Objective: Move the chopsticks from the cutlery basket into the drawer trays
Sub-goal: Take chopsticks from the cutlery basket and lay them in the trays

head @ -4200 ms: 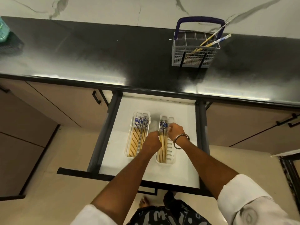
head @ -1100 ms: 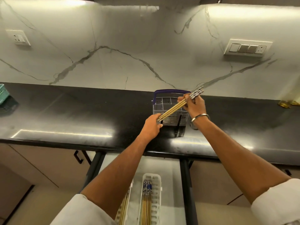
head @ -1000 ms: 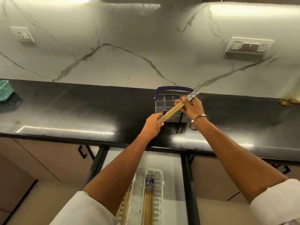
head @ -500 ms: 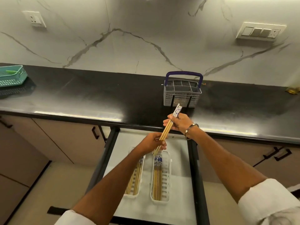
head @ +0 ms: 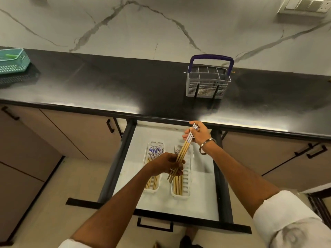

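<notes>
A small bundle of wooden chopsticks with blue-patterned white tops hangs tilted over the open drawer. My right hand grips its patterned upper end, and my left hand grips its lower part. Below lie two white trays: the left tray and the right tray, each holding several chopsticks. The grey cutlery basket with a purple handle stands on the black counter, and no chopsticks stick out of it.
The black counter runs across the view, with a teal basket at its far left. Cabinet doors with black handles flank the drawer. A marble wall with a switch plate rises behind.
Both hands have carried the chopstick bundle from the basket on the counter down and toward me, over the drawer's right tray. The basket no longer shows chopsticks sticking out.
</notes>
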